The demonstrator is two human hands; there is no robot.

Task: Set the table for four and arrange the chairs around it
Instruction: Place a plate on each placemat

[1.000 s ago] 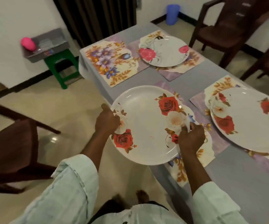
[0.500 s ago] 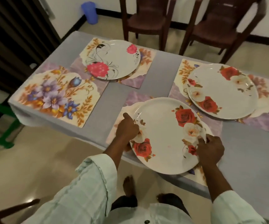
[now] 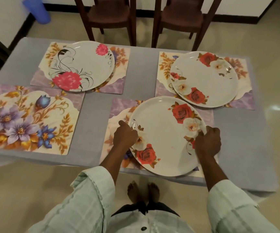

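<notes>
I hold the rose plate (image 3: 166,137) by its rim with both hands, my left hand (image 3: 125,136) curled round the left edge and my right hand (image 3: 208,142) curled round the right edge, so the two hands are well apart with the plate between them. The plate is round, so it has no long axis; its face points up, roughly level, with one red rose toward the far right and another toward the near left. It sits over the near right placemat (image 3: 119,113), its near edge reaching past the table's edge toward me; I cannot tell whether it rests on the mat or is just above it.

The table (image 3: 94,106) has a grey cloth. A second rose plate (image 3: 204,79) lies on the far right placemat (image 3: 243,101), just beyond mine. A plate with pink flowers (image 3: 83,66) lies on the far left placemat (image 3: 117,86). The near left placemat (image 3: 30,120) carries purple and blue flowers. Two dark chairs (image 3: 110,15) stand side by side past the far side of the table, and a blue bin (image 3: 36,10) stands at the wall on the left
</notes>
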